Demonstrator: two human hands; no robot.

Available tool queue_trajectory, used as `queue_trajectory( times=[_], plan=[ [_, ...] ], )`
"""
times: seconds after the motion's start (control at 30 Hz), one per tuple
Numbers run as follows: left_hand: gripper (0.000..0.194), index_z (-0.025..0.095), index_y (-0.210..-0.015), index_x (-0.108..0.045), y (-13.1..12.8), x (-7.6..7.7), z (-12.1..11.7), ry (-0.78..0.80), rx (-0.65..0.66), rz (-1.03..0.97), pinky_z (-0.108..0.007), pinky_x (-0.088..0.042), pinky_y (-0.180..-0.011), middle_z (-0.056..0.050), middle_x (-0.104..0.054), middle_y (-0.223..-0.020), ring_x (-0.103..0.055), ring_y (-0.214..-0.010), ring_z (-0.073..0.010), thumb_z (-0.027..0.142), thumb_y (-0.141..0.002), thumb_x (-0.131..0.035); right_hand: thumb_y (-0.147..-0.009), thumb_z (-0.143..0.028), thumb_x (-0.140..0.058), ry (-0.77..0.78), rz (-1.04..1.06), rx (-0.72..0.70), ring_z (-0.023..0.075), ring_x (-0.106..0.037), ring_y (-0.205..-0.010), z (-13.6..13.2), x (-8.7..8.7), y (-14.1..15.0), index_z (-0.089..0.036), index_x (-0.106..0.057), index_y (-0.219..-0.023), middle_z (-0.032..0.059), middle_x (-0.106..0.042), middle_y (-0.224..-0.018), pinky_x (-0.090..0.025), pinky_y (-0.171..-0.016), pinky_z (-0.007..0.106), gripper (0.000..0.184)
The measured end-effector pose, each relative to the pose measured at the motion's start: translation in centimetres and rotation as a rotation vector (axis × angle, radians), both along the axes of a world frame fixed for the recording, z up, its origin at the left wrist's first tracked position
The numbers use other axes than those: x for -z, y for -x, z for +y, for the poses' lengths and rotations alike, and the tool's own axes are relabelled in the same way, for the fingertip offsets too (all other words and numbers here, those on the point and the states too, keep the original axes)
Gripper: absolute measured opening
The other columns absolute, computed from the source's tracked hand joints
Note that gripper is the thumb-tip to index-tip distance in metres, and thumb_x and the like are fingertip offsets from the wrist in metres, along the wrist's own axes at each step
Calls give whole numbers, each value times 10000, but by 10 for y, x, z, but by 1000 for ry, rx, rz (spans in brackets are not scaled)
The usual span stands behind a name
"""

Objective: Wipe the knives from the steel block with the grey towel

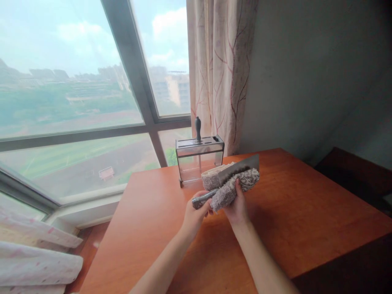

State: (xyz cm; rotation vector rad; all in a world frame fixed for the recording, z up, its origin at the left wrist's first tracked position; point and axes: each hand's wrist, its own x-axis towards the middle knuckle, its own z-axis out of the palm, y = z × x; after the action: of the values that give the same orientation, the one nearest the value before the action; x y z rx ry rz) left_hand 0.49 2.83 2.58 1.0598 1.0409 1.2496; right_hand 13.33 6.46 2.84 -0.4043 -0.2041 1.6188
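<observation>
A cleaver (pixel 241 166) with a broad steel blade and a grey handle is held above the orange wooden table (pixel 300 212). My left hand (pixel 196 212) is closed round the handle. A grey fluffy cloth (pixel 232 185) is folded over the blade, and my right hand (pixel 235 206) grips that cloth from below, pressing it against the blade. Behind them a clear knife block (pixel 199 159) stands at the table's far edge, with one dark-handled knife (pixel 198 128) upright in its slots.
A large window (pixel 76 94) with grey frames fills the left. A patterned curtain (pixel 219 69) hangs behind the knife block, next to a grey wall. Pale folded fabric (pixel 33 261) lies at the lower left. A dark piece of furniture (pixel 358 175) stands at the right.
</observation>
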Motion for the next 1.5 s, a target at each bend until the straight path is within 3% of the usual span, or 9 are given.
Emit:
queue_trajectory(
  times=[0.2, 0.33, 0.43, 0.57, 0.73, 1.1, 1.23, 1.37, 1.5],
  plan=[
    [362, 139, -849, -625, -5, 9, 1, 14, 44, -106, -234, -405, -502, -28, -624, -645, -519, -521, -113, 449, -690, -722, -765, -470, -655, -29, -5, 24, 192, -652, -961, 2, -6, -4, -278, -663, -1004, -30, -721, -995, -526, -837, 348, 306],
    [419, 137, -932, -686, -8, 9, -5, -29, 153, -187, -329, -483, -729, -111, -681, -929, -618, -823, -228, 404, -625, -788, -771, -515, -634, -14, 19, -33, 189, -656, -947, 0, -13, 5, -284, -668, -986, -33, -725, -973, -536, -805, 334, 317],
    [658, 182, -1126, -637, -14, 2, -11, -44, 216, -300, -404, -464, -879, -135, -617, -1185, -553, -1095, -321, 340, -525, -855, -766, -549, -622, 11, 13, -54, 204, -661, -937, -4, -17, 17, -271, -663, -1024, -17, -730, -947, -534, -822, 355, 381],
    [654, 179, -1160, -630, -22, -1, -17, -12, 101, -356, -457, -340, -1048, -141, -582, -1265, -442, -1249, -336, 310, -555, -843, -762, -543, -627, 13, -21, -88, 210, -677, -869, -12, -16, 35, -249, -655, -1064, -5, -730, -938, -538, -832, 372, 423],
    [471, 200, -1093, -657, -13, 1, -9, 20, -38, -526, -435, -367, -1034, -96, -643, -1176, -522, -1176, -284, 357, -664, -769, -758, -405, -683, -90, 16, -148, 195, -652, -972, -22, -15, 46, -261, -649, -1059, 0, -715, -1019, -499, -924, 376, 336],
    [319, 230, -1022, -672, 26, -27, 11, -21, -224, -815, -280, -488, -842, -9, -707, -1010, -630, -961, -178, 200, -706, -702, -726, -216, -729, -176, -69, -176, 191, -616, -1071, -27, -14, 50, -235, -641, -1052, 14, -683, -1120, -469, -979, 363, 338],
    [227, 212, -957, -684, 40, -33, 16, 43, -327, -874, -260, -500, -807, 3, -721, -939, -651, -870, -155, 173, -735, -663, -760, -240, -711, -212, -253, -232, 193, -624, -1049, -31, -8, 48, -229, -620, -1090, 29, -673, -1134, -518, -888, 358, 342],
    [196, 212, -963, -681, 49, -37, 20, 63, -382, -895, -266, -507, -804, 0, -723, -933, -657, -857, -155, 199, -773, -635, -813, -424, -631, -350, -580, -367, 182, -678, -769, -26, 1, 29, -123, -674, -945, 89, -723, -871, -535, -701, 299, 331],
    [228, 220, -1016, -667, 56, -37, 22, 68, -439, -906, -288, -510, -833, -13, -722, -953, -659, -884, -169, 251, -794, -624, -817, -542, -558, -490, -821, -466, 143, -629, -642, -15, 3, -6, -115, -691, -825, 64, -692, -707, -482, -608, 242, 447]
  ],
)
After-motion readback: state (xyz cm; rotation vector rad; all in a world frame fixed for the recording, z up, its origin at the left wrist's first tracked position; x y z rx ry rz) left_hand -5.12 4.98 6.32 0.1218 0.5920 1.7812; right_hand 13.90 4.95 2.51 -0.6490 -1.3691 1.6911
